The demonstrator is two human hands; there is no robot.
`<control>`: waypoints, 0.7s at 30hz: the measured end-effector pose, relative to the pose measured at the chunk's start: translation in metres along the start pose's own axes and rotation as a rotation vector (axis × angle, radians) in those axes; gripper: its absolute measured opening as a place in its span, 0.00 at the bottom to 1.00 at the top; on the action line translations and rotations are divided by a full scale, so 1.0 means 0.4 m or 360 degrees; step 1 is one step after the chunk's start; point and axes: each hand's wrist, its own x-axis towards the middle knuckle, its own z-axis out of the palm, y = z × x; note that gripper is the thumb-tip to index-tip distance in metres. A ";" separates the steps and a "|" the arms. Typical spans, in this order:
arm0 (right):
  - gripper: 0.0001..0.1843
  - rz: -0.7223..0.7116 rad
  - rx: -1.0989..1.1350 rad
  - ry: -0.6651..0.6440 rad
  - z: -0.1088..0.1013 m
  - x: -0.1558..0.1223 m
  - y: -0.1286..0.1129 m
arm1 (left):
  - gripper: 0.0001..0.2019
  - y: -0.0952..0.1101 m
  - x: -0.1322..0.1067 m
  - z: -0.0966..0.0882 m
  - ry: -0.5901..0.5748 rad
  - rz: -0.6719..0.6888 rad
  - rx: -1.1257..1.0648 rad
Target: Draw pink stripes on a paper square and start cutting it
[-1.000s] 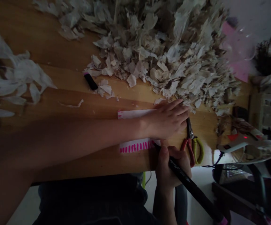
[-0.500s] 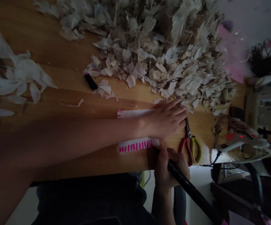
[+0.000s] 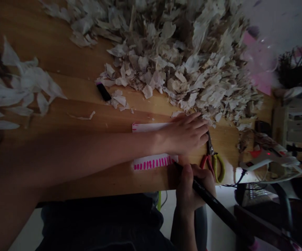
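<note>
My left hand [image 3: 186, 135] lies flat with its fingers stretched out, pressing a white paper strip [image 3: 151, 127] onto the wooden table [image 3: 69, 87]. A row of short pink strokes [image 3: 153, 162] runs along the strip's near edge. My right hand [image 3: 192, 186] grips a long black marker [image 3: 213, 205], its tip touching the strip's right end just past the last stroke.
A big heap of torn pale paper scraps [image 3: 182, 55] covers the far table. The marker's black cap [image 3: 103, 92] lies left of it. Scissors with red and green handles [image 3: 213, 157] sit right of my left hand. A white glue gun [image 3: 268, 158] rests at the right edge.
The marker tip has shifted slightly rightward along the strip's near edge and the pink row has grown by a stroke or two. My left hand stays in place.
</note>
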 end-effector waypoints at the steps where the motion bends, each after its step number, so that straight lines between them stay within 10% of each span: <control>1: 0.15 -0.0008 0.0012 -0.0001 0.003 0.006 0.001 | 0.20 -0.001 0.001 0.000 -0.0001 -0.0017 -0.0028; 21: 0.14 -0.0005 -0.0009 -0.0019 0.010 0.001 0.014 | 0.22 0.000 0.005 -0.024 -0.0137 -0.0061 -0.0047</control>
